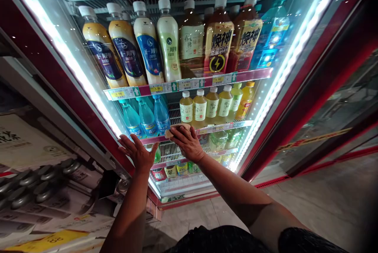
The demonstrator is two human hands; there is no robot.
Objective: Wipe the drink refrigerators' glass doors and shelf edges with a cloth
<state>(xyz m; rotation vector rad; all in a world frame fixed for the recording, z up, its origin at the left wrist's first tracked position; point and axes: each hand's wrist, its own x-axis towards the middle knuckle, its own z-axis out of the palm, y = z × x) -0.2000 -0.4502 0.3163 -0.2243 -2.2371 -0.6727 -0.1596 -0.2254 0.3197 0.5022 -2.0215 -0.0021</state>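
Note:
I face an open drinks cooler. My right hand [188, 142] presses a brownish cloth [176, 128] flat against the front edge of the second shelf [224, 127], fingers spread over it. My left hand [138, 151] rests open with fingers spread on the same shelf's left end, by the cooler's frame. Just behind the hands stand blue water bottles [147, 117] and small yellow tea bottles [200, 106].
The top shelf [189, 84] carries tall milk-tea and energy-drink bottles with price tags. Lower wire shelves [174, 152] hold green bottles and cans. The cooler door [313, 76] stands open at right. Boxed cans [35, 184] are stacked at left.

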